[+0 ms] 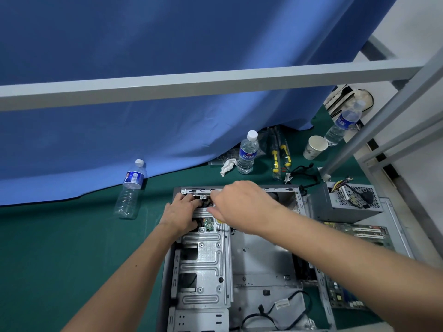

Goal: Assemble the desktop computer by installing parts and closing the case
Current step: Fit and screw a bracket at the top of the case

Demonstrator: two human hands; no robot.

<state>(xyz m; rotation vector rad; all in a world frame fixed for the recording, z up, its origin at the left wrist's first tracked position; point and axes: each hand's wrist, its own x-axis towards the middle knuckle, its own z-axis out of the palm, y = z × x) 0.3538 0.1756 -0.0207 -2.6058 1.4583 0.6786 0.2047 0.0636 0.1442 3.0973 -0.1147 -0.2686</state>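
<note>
The open grey computer case (261, 255) lies flat on a green mat, with a metal drive cage (203, 257) along its left side. My left hand (179, 214) reaches into the far left corner and grips a grey metal bracket (202, 213) beside a small green circuit board (209, 224). My right hand (239, 202) hovers over the same corner, its fingers curled round a screwdriver of which only a yellow bit (218, 221) shows under the palm. A loose black cable (275, 310) lies on the case floor.
A power supply (345, 207) and a motherboard (359, 232) sit right of the case. On the mat stand three water bottles (130, 190) (248, 153) (344, 124), a paper cup (315, 147), yellow screwdrivers (275, 159) and a crumpled tissue (227, 166). A grey frame bar (215, 82) crosses overhead.
</note>
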